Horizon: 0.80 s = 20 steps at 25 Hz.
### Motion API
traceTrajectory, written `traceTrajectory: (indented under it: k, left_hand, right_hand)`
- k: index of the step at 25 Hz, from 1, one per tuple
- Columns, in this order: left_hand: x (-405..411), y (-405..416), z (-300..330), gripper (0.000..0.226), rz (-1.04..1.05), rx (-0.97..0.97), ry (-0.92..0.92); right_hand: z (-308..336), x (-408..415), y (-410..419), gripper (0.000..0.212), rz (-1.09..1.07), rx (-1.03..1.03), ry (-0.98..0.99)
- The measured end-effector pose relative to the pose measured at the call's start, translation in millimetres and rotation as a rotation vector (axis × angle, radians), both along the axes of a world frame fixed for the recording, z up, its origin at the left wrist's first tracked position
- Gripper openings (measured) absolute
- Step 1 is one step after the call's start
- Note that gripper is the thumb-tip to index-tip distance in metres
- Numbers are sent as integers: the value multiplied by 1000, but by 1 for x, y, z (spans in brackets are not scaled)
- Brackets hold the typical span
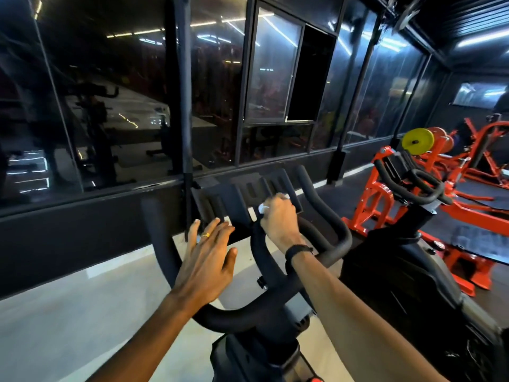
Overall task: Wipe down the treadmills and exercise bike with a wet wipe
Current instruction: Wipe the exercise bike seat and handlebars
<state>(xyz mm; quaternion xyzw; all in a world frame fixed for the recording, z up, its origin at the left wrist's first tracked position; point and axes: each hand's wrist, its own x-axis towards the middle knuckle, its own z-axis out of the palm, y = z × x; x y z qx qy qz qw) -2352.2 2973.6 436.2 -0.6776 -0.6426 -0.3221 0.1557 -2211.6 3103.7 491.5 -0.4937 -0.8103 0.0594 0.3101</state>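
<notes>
White wipe (261,208) mostly hidden inside right hand (279,220).

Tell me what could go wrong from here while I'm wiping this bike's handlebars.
1. The small white wet wipe is bunched almost wholly inside the right hand, so little cloth may reach the black slotted console tray, and its slots could get skipped.
2. The left hand hovers open with fingers spread over the black foam-covered handlebars, gripping nothing; a hard push might swing the bars unbraced.
3. The gold ring could scrape the tray.
</notes>
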Motion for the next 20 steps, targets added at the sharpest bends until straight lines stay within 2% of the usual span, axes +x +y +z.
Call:
traceTrajectory:
  k: [4, 8, 9, 11, 14, 16, 18, 20]
  left_hand:
    - [5, -2, -1, 49, -38, -3, 49]
    - [12, -3, -1, 69, -94, -60, 93]
    - [12, -4, -1, 72, -86, -55, 89]
    - [13, -6, -2, 75, -73, -61, 79]
    - [13, -6, -3, 80, -71, -98, 79]
    - [14, -8, -4, 85, -49, -121, 71]
    - [16, -8, -5, 88, -43, -140, 66]
    - [16, -7, -6, 88, -39, -155, 73]
  right_hand:
    - [-23, 5, -37, 6, 185, 164, 18]
    - [-22, 46, -59, 4, 352, 51, 82]
    - [-20, 58, -59, 3, 311, 7, 138]
    - [-16, 83, -49, 9, 71, -56, 298]
    - [-15, 104, -28, 26, -304, -90, 274]
    - [-14, 94, -19, 22, -366, -121, 190]
    - [-13, 76, -13, 4, -370, -178, 197]
    - [-17, 57, -8, 11, -341, -186, 256]
